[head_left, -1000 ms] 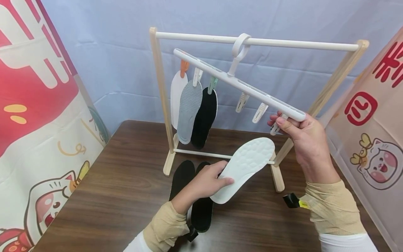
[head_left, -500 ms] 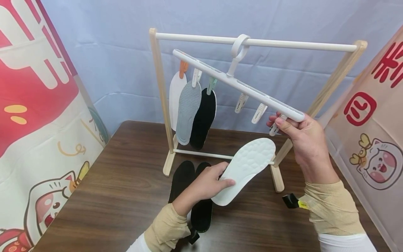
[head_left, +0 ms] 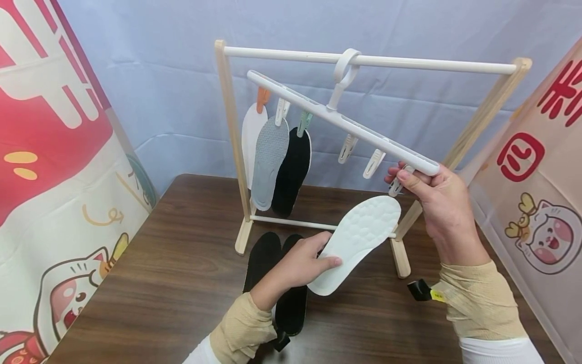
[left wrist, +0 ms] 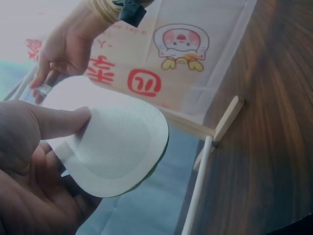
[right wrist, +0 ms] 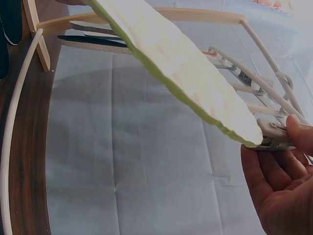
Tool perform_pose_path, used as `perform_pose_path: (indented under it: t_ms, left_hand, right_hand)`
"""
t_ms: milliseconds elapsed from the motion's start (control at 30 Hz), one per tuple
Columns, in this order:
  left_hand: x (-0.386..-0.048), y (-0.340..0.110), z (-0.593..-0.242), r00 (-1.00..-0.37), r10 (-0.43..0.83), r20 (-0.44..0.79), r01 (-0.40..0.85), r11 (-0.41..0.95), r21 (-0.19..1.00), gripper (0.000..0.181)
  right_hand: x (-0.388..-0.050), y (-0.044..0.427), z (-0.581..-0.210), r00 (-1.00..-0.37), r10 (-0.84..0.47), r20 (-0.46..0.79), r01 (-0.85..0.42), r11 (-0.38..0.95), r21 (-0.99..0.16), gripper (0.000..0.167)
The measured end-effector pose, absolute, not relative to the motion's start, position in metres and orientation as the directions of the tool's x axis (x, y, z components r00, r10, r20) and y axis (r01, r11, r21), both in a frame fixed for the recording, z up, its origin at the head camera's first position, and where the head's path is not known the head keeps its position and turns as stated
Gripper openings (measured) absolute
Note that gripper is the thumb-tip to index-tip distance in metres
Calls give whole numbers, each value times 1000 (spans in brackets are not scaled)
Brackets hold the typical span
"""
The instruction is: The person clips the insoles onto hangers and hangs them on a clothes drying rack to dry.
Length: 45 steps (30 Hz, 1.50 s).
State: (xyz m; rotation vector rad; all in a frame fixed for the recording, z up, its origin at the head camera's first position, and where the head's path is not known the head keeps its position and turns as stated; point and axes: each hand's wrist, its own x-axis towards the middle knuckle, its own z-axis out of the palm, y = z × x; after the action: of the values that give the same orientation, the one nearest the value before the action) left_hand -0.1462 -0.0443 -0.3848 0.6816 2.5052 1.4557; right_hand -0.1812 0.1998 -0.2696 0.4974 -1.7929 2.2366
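My left hand [head_left: 303,260] grips a white insole [head_left: 361,230] by its narrower end, thumb on top, with the bumpy wide end slanting up to the right. My right hand [head_left: 447,210] pinches a pale clip [head_left: 395,188] at the lowered right end of the white hanger [head_left: 364,132]. In the right wrist view, the insole's tip [right wrist: 252,137] is right at the clip's [right wrist: 276,133] mouth; whether it is inside, I cannot tell. From the hanger's left side hang a white insole [head_left: 253,141], a grey insole [head_left: 270,167] and a black insole [head_left: 292,172], each clipped.
Two unused clips, one left [head_left: 347,148] and one right [head_left: 374,163], dangle mid-hanger. The hanger's hook circles the top bar [head_left: 291,55] of a wooden-legged rack. Dark insoles [head_left: 291,311] lie on the brown table [head_left: 182,283] below my left forearm. Printed cloths flank both sides.
The held white insole has moved slightly up and right, toward the pinched clip. The hanging insoles have swung a little left. My right hand has stayed nearly still.
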Motion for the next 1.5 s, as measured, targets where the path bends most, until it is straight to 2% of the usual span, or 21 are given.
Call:
perform_pose_path:
  t_ms: [733,1500]
  left_hand:
    - [-146,-40,-378,-882,463,86,297,404,865,46]
    - [-145,-35,-373,-881,463,97,296,378,877,44]
  right_hand:
    - [-180,201,-268,-919,-41,391,-373,-222,-901,12]
    - [-179,202,-268,-927,-47,372,-351,-245,-904,11]
